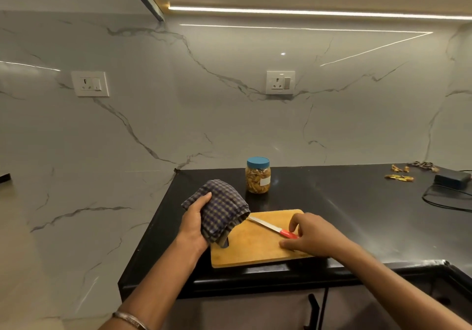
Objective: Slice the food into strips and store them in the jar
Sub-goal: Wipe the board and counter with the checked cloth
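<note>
So the black stone countertop (332, 202) has the rectangular wooden cutting board (252, 248) sitting right at its front edge, overhanging a touch I think (hard to be sure from this angle). If the right hand (314, 235) leans on that side, the board could tip or skid off. That hand's fingers are spread loosely, tips right at the red handle of the slim steel knife (270, 227), not gripping it. The left hand (195, 223) clutches a folded blue-checked cloth (219, 207) hanging over the blade tip, so a careless wipe could snag or nick a finger. The clear plastic jar with a teal lid (258, 175) sits behind the board, lid on, full of strips. Its white label looks blank; no writing readable anywhere.
</note>
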